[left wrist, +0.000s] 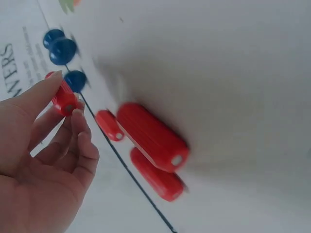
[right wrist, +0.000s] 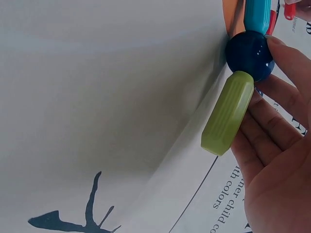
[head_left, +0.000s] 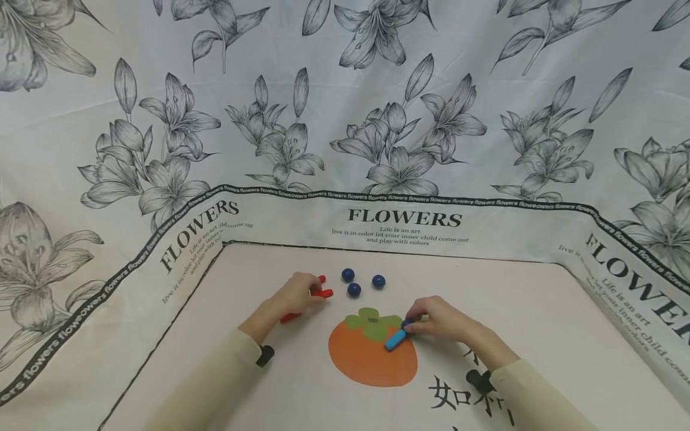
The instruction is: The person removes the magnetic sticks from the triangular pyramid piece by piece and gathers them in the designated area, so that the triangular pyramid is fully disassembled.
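Observation:
My left hand (head_left: 297,292) pinches a short red magnetic rod (left wrist: 65,101) between thumb and fingers, off to the left of the table's middle. Just beside it in the left wrist view lie more red rods (left wrist: 153,138), each with a small metal dot at the visible end. A dark blue ball (right wrist: 250,56) is gripped by the fingertips of my right hand (head_left: 442,318). From that ball a light blue rod (right wrist: 257,17) extends one way and a green rod (right wrist: 227,114) the other. In the head view, the green rod is hidden behind the right hand.
Three loose blue balls (head_left: 353,290) lie on the table between the hands, farther back. The white tablecloth (head_left: 302,383) carries a printed orange persimmon (head_left: 372,365) and black characters. A flower-printed curtain (head_left: 404,173) borders the back and sides.

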Motion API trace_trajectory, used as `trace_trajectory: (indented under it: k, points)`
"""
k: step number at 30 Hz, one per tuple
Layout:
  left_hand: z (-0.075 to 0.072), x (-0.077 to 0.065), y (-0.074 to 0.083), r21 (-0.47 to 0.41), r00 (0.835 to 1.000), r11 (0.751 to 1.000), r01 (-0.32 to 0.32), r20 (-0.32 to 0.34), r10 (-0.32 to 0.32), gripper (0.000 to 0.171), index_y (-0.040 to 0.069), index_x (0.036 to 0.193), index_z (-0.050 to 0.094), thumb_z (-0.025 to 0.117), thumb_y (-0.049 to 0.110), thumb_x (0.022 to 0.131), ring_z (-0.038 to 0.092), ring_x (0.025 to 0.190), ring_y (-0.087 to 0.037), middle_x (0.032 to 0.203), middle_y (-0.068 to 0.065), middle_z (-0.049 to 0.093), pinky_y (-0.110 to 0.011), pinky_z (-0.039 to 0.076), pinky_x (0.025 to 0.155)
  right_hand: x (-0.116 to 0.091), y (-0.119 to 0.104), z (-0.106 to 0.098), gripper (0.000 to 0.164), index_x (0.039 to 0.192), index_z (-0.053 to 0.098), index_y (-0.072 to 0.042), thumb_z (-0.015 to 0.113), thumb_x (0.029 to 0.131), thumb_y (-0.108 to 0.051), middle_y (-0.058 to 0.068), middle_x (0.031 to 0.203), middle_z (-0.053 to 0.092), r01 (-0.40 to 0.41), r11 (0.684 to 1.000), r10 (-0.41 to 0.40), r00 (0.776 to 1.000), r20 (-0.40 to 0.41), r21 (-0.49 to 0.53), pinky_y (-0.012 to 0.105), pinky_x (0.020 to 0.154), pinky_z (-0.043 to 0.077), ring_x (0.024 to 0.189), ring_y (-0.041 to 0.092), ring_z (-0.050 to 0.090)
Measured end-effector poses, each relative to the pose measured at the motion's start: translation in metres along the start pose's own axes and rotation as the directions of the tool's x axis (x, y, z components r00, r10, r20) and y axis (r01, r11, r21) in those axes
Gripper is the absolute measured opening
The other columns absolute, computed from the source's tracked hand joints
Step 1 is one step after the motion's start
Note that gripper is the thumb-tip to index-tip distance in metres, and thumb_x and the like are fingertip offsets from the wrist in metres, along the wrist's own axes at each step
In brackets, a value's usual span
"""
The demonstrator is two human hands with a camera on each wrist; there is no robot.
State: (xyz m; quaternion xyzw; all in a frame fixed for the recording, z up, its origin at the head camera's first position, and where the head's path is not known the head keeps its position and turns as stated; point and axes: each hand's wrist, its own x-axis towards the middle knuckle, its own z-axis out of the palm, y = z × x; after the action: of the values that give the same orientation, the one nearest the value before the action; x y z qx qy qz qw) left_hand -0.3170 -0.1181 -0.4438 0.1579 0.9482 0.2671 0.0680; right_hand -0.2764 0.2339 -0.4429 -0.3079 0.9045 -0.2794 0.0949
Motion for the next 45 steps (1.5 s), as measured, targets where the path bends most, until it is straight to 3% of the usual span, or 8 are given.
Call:
trace_trajectory:
  k: [4,9,16,20,24,29,36,45]
  points:
    - [-0.004,0.003,-0.008,0.003,0.996,0.996,0.085,0.0,-0.085,0.022,0.008,0.107,0.072,0.081,0.016,0.089,0.056,0.094,-0.021,0.096,-0.002,0.063,-0.033,0.055,0.082,0.0,0.0,0.0,0.015,0.1,0.078,-0.008,0.078,0.091,-0.02,-0.007,0.094,0.07,-0.014,1.0,0.014,1.0,-0.001,0.002,0.029,0.077,0.054,0.085,0.01,0.061]
    - [-0.003,0.008,-0.01,0.027,0.99,0.99,0.139,0.011,-0.14,0.023,0.007,0.106,0.071,0.082,0.015,0.088,0.056,0.094,-0.022,0.098,-0.005,0.062,-0.034,0.055,0.083,0.001,0.0,0.0,0.015,0.1,0.078,-0.008,0.077,0.092,-0.021,-0.007,0.094,0.07,-0.015,1.0,0.015,1.0,0.004,0.0,0.032,0.079,0.055,0.087,0.01,0.061]
    - [0.003,0.015,-0.01,0.091,0.984,0.981,0.174,0.017,-0.176,0.02,0.007,0.099,0.068,0.083,0.012,0.086,0.057,0.089,-0.021,0.096,-0.005,0.062,-0.03,0.054,0.073,0.0,0.001,0.0,0.016,0.1,0.079,-0.008,0.077,0.092,-0.022,-0.006,0.095,0.07,-0.003,1.0,0.003,1.0,-0.003,-0.014,0.04,0.082,0.056,0.087,0.009,0.061]
    - [0.004,0.016,-0.011,0.117,0.985,0.978,0.172,0.003,-0.173,0.022,0.007,0.1,0.068,0.083,0.014,0.086,0.057,0.09,-0.021,0.097,-0.005,0.062,-0.031,0.054,0.075,0.0,0.001,0.001,0.017,0.1,0.078,-0.008,0.078,0.091,-0.022,-0.006,0.094,0.07,0.003,1.0,-0.003,1.0,-0.011,-0.019,0.039,0.081,0.056,0.086,0.009,0.061]
    - [0.004,0.014,-0.006,0.154,0.994,0.982,0.105,-0.028,-0.102,0.025,0.006,0.104,0.069,0.083,0.019,0.088,0.055,0.09,-0.02,0.097,-0.005,0.062,-0.033,0.054,0.083,0.0,0.002,0.003,0.018,0.1,0.077,-0.007,0.078,0.092,-0.023,-0.007,0.093,0.07,0.003,1.0,-0.004,1.0,-0.022,-0.026,0.034,0.079,0.055,0.085,0.009,0.061]
    - [0.012,0.005,0.022,0.136,0.996,0.987,-0.089,-0.013,0.092,0.029,0.003,0.107,0.071,0.081,0.025,0.09,0.055,0.089,-0.019,0.096,-0.005,0.065,-0.035,0.051,0.084,0.0,0.004,0.004,0.018,0.099,0.077,-0.007,0.076,0.092,-0.023,-0.007,0.092,0.07,0.001,0.999,-0.003,0.999,-0.038,-0.046,0.03,0.076,0.054,0.083,0.008,0.06]
    - [0.045,0.0,0.069,0.022,0.965,0.976,-0.216,0.155,0.21,0.03,0.01,0.112,0.074,0.08,0.03,0.091,0.056,0.089,-0.011,0.097,0.005,0.067,-0.023,0.051,0.079,0.0,0.003,0.004,0.014,0.097,0.078,-0.011,0.075,0.093,-0.024,-0.009,0.09,0.072,-0.009,0.999,0.007,0.999,-0.047,-0.041,0.031,0.077,0.055,0.083,0.008,0.061]
    - [0.075,0.006,0.089,-0.049,0.924,0.953,-0.299,0.237,0.301,0.023,0.013,0.107,0.075,0.078,0.03,0.093,0.055,0.083,-0.007,0.087,0.009,0.064,-0.019,0.049,0.075,-0.004,0.001,0.003,0.014,0.094,0.078,-0.011,0.075,0.094,-0.024,-0.008,0.087,0.072,0.014,1.0,-0.014,0.999,-0.051,-0.01,0.028,0.073,0.053,0.08,0.008,0.06]
